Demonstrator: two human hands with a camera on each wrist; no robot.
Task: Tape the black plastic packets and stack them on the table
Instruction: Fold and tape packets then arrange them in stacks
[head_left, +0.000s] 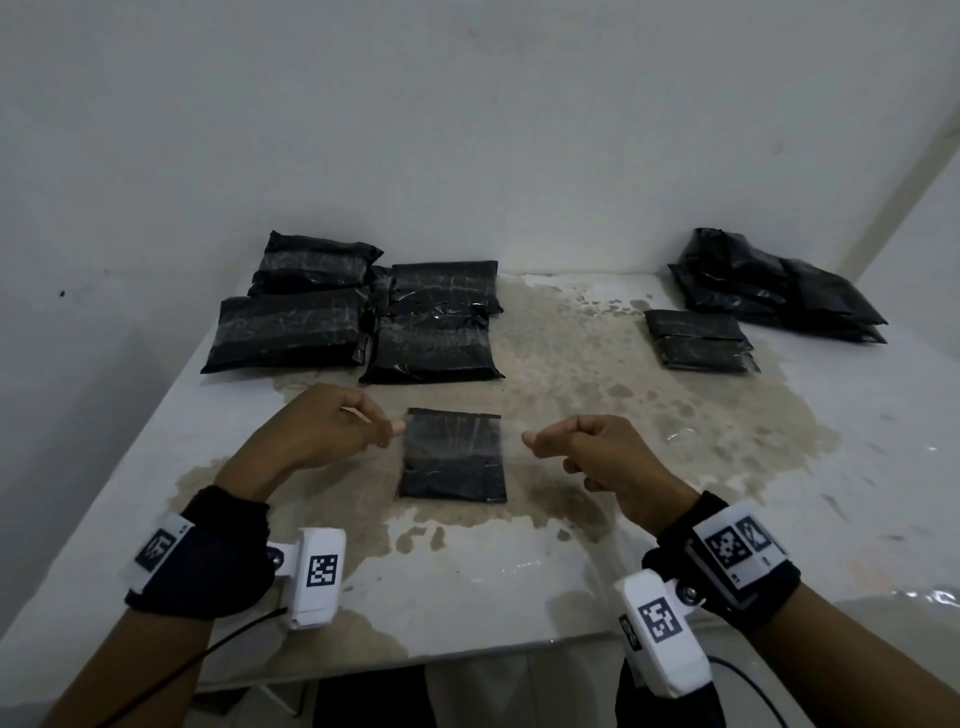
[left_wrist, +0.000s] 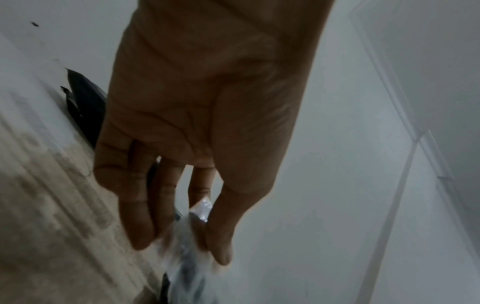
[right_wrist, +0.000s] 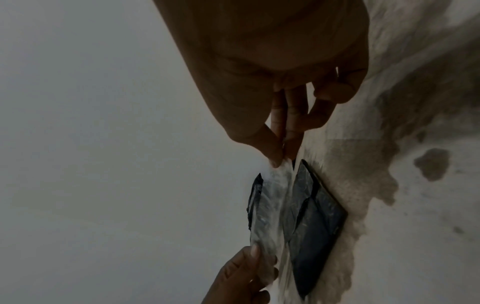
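Observation:
A small flat black packet lies on the table in front of me. Stretched just above it is a strip of clear tape, held taut between both hands. My left hand pinches the strip's left end between thumb and fingers; in the left wrist view the tape shines at the fingertips. My right hand pinches the right end. The right wrist view shows the tape running from my right fingertips across the packet to the left hand.
Several taped black packets sit at the back left of the table. A small packet and a pile of black packets are at the back right. The white tabletop is worn and stained brown. Walls close in behind and left.

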